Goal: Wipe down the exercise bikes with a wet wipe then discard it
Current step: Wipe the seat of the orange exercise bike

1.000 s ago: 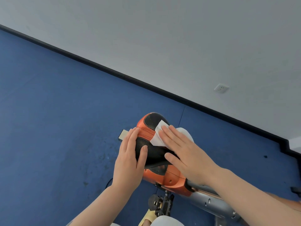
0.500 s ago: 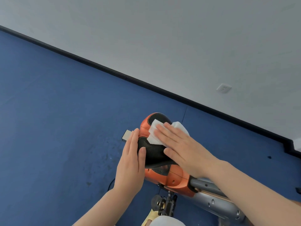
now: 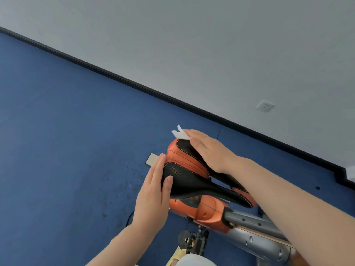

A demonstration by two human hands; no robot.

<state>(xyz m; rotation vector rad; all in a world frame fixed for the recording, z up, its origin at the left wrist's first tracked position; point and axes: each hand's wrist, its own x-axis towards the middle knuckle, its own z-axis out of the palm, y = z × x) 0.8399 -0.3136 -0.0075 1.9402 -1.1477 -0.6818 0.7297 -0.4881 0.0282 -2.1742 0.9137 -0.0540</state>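
A person's left hand, fingers flat and open, braces the side of an orange-and-black exercise bike saddle, while the right hand presses a white wet wipe against the saddle's rear edge, above blue flooring.

A gym room was indicated: blue sports flooring, a plain grey wall, and an orange exercise bike were seen.

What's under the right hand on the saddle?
The wet wipe, only its white corner showing past the right hand, pressed on the saddle. The rest is covered.
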